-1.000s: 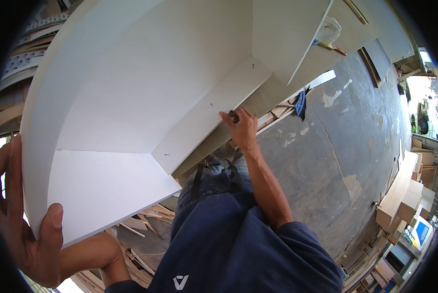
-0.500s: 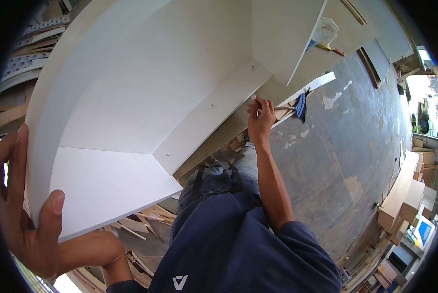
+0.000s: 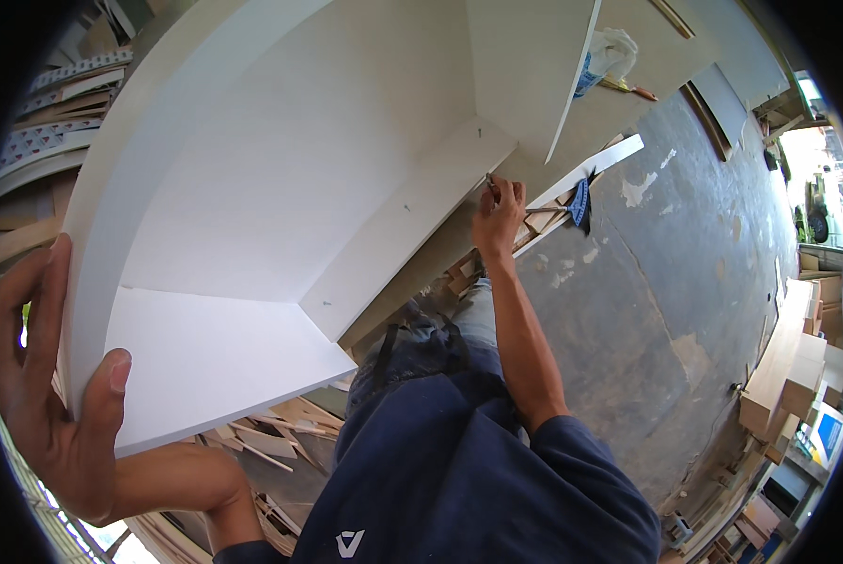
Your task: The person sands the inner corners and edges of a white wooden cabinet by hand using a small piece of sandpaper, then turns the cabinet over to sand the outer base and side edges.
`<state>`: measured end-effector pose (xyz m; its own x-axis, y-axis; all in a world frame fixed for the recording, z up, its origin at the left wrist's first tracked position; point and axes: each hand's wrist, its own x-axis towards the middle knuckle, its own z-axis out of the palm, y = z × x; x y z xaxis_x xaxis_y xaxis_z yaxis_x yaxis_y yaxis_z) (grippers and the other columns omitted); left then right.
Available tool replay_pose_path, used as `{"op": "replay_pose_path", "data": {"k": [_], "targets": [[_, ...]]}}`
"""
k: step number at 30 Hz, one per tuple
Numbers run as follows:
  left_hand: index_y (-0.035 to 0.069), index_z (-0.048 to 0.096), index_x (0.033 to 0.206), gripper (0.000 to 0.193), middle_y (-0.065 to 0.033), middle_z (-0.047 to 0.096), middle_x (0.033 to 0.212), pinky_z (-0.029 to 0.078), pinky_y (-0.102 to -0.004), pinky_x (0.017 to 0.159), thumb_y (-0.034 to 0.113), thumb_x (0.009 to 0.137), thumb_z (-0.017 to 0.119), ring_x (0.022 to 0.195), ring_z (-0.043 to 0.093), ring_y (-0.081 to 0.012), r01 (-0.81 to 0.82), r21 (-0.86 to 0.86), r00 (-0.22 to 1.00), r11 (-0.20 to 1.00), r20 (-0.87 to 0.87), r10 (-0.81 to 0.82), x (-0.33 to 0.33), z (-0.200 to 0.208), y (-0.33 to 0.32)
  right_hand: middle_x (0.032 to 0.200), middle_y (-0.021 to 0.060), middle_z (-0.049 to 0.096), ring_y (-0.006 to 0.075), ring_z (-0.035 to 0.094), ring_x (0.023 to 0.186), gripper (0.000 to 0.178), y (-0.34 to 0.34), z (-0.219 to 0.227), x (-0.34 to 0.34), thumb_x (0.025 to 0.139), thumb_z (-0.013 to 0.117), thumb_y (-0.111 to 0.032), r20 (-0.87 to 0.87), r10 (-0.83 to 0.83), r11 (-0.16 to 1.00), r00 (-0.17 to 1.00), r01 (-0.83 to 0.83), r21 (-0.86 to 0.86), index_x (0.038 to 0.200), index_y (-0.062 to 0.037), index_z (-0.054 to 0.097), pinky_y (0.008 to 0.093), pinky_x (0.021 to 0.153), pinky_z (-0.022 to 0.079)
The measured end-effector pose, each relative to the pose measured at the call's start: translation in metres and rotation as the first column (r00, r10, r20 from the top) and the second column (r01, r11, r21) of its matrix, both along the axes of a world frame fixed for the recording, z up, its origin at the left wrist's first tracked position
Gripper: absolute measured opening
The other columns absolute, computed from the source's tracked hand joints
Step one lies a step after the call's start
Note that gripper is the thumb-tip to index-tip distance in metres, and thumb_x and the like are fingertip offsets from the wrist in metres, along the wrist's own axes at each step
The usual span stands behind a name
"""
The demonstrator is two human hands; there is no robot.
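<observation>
A large white cabinet box [image 3: 290, 141] stands tilted before me, its hollow inside showing. My left hand [image 3: 60, 395] grips the box's left edge, thumb on the near face and fingers round the outer side. Along the box's lower strip panel [image 3: 384, 221], several short metal pins [image 3: 406, 208] stick up in a row. My right hand [image 3: 499, 214] is at the front edge of that strip, toward its far end. Its fingertips pinch a small metal piece [image 3: 489, 178], mostly hidden by the fingers.
A blue-headed broom [image 3: 579, 205] lies by a long white strip [image 3: 586, 174] and wood offcuts on the concrete floor [image 3: 628, 301]. A clear plastic bag [image 3: 615, 54] and a screwdriver-like tool [image 3: 643, 93] lie farther off. Scrap wood [image 3: 271, 437] and stacked boards [image 3: 779, 367] flank me.
My right hand has shifted slightly down and left, and the small metal piece at its fingertips shows more clearly. The view has turned a little; my left hand keeps its hold on the box.
</observation>
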<state>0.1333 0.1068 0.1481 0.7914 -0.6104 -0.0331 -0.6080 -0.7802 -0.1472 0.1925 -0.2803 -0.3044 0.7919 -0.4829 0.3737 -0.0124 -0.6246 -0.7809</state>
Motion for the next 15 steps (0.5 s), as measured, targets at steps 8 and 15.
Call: {"op": "replay_pose_path", "data": {"k": [8,15], "targets": [[-0.002,0.055,0.145,0.062,-0.0170,0.050,0.140,0.056,-0.0446,0.101,0.020,0.088,0.064,0.128,0.056,-0.0290,-0.163,-0.109,0.986,0.981,0.020,0.166,0.001,-0.009,0.003,0.107,0.0156,0.068,0.0387,0.068,0.094,0.026,-0.042,0.007,0.043,0.092,0.062,-0.004,0.039,-0.067,0.960,0.997,0.075,-0.271,0.118,-0.0053,0.068,0.0478,0.077,0.054],[0.001,0.056,0.146,0.063,-0.0164,0.050,0.140,0.055,-0.0423,0.103,0.018,0.087,0.066,0.132,0.052,-0.0267,-0.095,-0.071,0.994,0.993,0.053,0.098,0.005,-0.008,0.002,0.102,0.0129,0.071,0.0375,0.070,0.088,0.024,-0.043,0.005,0.045,0.094,0.062,-0.009,-0.036,-0.053,0.932,0.998,0.037,-0.360,0.116,-0.0094,0.071,0.0470,0.075,0.055]]}}
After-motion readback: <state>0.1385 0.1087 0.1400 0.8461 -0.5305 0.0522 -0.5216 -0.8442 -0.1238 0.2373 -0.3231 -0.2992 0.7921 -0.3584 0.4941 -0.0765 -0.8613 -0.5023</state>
